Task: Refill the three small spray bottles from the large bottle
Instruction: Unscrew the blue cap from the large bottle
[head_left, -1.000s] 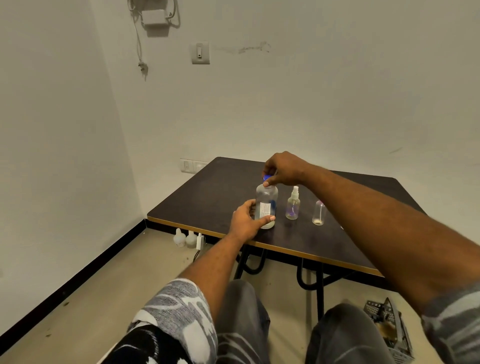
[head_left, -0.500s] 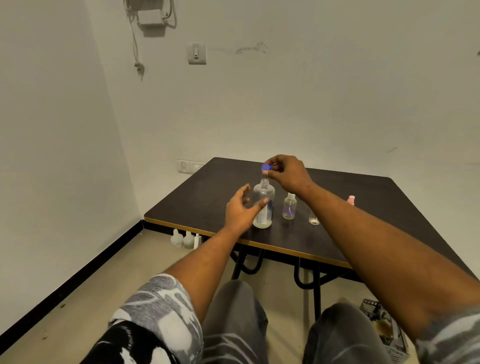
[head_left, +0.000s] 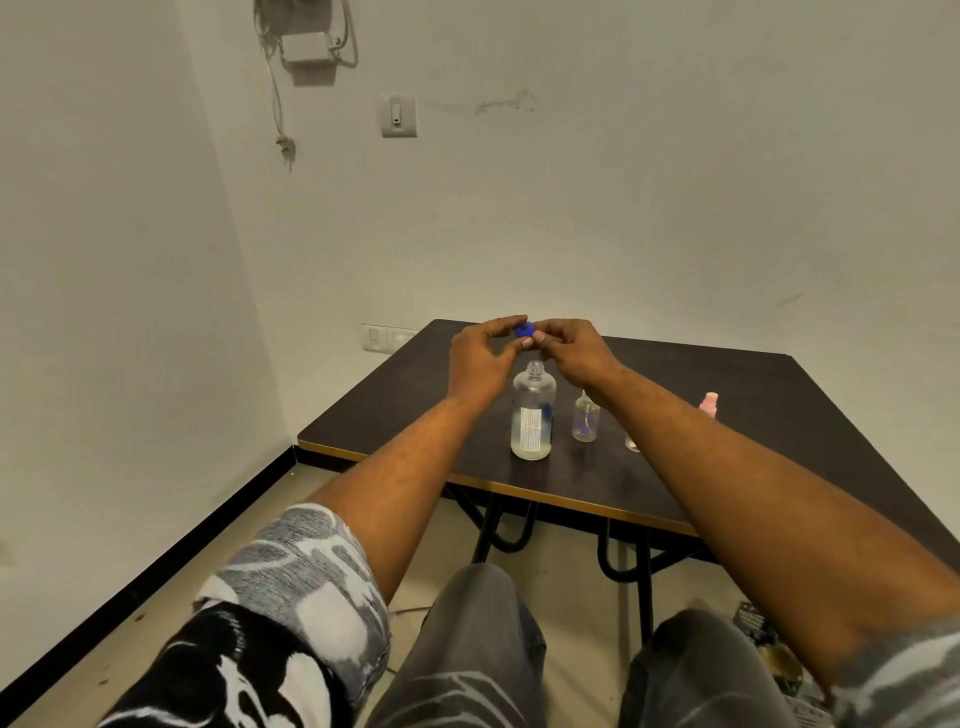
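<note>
The large clear bottle (head_left: 533, 413) stands uncapped near the front edge of the dark table (head_left: 395, 410), with a little liquid at its bottom. Above its neck, my left hand (head_left: 480, 358) and my right hand (head_left: 574, 351) both pinch the small blue cap (head_left: 524, 329). To its right stands a small spray bottle (head_left: 586, 420) with purple print. A second small clear bottle (head_left: 632, 444) is mostly hidden behind my right forearm. A pink-topped small bottle (head_left: 708, 404) shows further right.
The table stands in a room corner, with walls behind and to the left. A wall socket (head_left: 382, 338) sits just behind the table's far left corner. A basket (head_left: 769, 644) lies on the floor at lower right.
My right hand lifted the blue cap off the large bottle. My left hand let go of the bottle's body and rose to pinch the cap too.
</note>
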